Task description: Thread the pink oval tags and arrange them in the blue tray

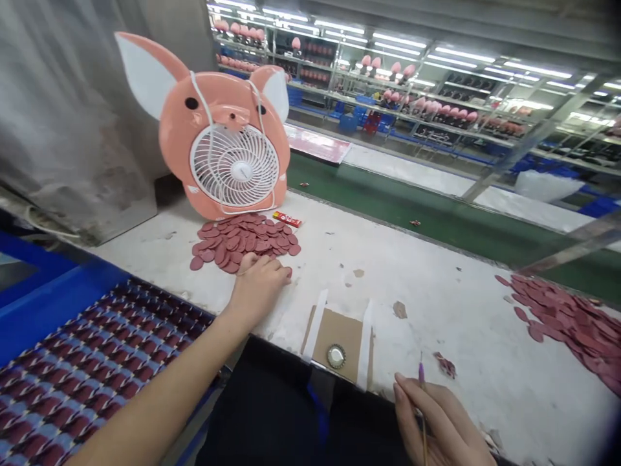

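My left hand reaches out to the near edge of a heap of dark pink oval discs on the white bench, fingers curled down onto the discs; what they grip is hidden. My right hand rests at the bench's near edge, fingers closed round a thin stick with a purple tip. Between the hands lies a cardboard square taped down with white strips, with a small round metal piece on it.
A pink pig-faced fan stands behind the heap, a small red packet beside it. Another heap of pink discs lies far right. A blue tray of rows of discs sits left. A green conveyor runs behind the bench.
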Motion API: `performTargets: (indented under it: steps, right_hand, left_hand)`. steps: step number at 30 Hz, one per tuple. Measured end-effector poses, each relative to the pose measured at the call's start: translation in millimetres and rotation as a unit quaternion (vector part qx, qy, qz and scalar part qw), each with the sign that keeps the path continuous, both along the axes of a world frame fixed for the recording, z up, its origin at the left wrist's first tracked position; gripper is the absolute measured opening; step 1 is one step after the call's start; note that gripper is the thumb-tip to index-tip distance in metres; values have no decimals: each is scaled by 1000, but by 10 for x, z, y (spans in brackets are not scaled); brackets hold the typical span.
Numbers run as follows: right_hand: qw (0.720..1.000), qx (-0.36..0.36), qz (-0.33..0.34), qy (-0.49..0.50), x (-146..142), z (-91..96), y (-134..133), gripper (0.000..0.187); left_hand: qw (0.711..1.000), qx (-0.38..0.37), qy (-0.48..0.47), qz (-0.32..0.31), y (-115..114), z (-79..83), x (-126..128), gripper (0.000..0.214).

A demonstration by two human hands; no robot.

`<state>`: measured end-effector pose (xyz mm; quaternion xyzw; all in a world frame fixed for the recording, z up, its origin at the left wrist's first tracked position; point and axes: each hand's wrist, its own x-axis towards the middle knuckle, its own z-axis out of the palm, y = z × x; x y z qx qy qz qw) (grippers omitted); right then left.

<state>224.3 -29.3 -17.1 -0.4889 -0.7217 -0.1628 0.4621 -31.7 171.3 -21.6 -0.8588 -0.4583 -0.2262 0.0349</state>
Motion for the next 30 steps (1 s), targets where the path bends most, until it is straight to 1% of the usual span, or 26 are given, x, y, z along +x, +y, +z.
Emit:
performTargets:
  steps: [3,6,8,10,11,12,13,14,15,17,18,20,21,22,23,24,25,26,27,29,30]
  right_hand:
    - [999,-24,13,22,22,-96,-12,24]
    - [998,-36,26,52,-49,-66,31,25]
    - [995,-51,29,81,-134,25,80,23]
    - [988,-86,29,123,-229,139,139,18]
    - [981,-111,34,154,-272,193,170,16]
    - [970,-139,46,193,-312,239,199,15]
    - [954,-170,62,239,-346,273,224,14]
    - [930,-202,85,294,-376,293,243,13]
    - [901,-232,109,350,-403,299,251,11]
    - [843,-279,141,437,-456,271,231,7]
    - [812,-294,152,481,-487,243,202,5]
    - [748,-310,168,562,-559,175,115,8]
    - [714,-316,171,600,-600,145,65,11]
    - [678,-323,172,637,-640,123,18,14]
    - [649,-331,168,664,-677,113,-23,18]
    - [635,-336,160,676,-706,113,-55,21]
    - [632,-340,149,680,-724,123,-75,23]
    - [637,-339,140,678,-728,139,-84,25]
    - [646,-336,133,672,-719,156,-83,25]
    - [672,-331,123,651,-665,177,-62,22]
    - [689,-328,121,635,-628,175,-46,19]
  left_hand:
    - [1000,-16,-15,-1,15,55,-6,28]
    - [997,-45,-63,12,-123,170,28,35]
    - [992,-78,-101,4,-323,263,75,34]
    - [979,-140,-149,-26,-574,348,141,33]
    - [963,-191,-186,-42,-701,383,179,33]
    - [935,-255,-239,-58,-819,411,219,32]
    - [905,-309,-282,-71,-924,429,261,31]
    - [876,-354,-318,-82,-1014,436,303,29]
    - [852,-383,-344,-89,-1089,431,343,27]
    - [825,-408,-379,-98,-1209,383,413,24]
    - [806,-420,-404,-106,-1259,341,439,21]
    - [755,-442,-468,-125,-1345,229,467,18]
    - [734,-446,-493,-137,-1382,167,468,22]
    - [722,-443,-510,-148,-1412,107,461,26]
    - [719,-435,-519,-155,-1437,55,448,28]
    - [722,-425,-523,-157,-1455,14,429,25]
    - [725,-414,-527,-157,-1466,-11,408,19]
    - [722,-411,-533,-159,-1474,-22,387,13]
    - [712,-417,-543,-157,-1480,-20,370,9]
    - [679,-444,-570,-134,-1497,13,350,10]
    - [661,-462,-580,-110,-1510,34,349,12]
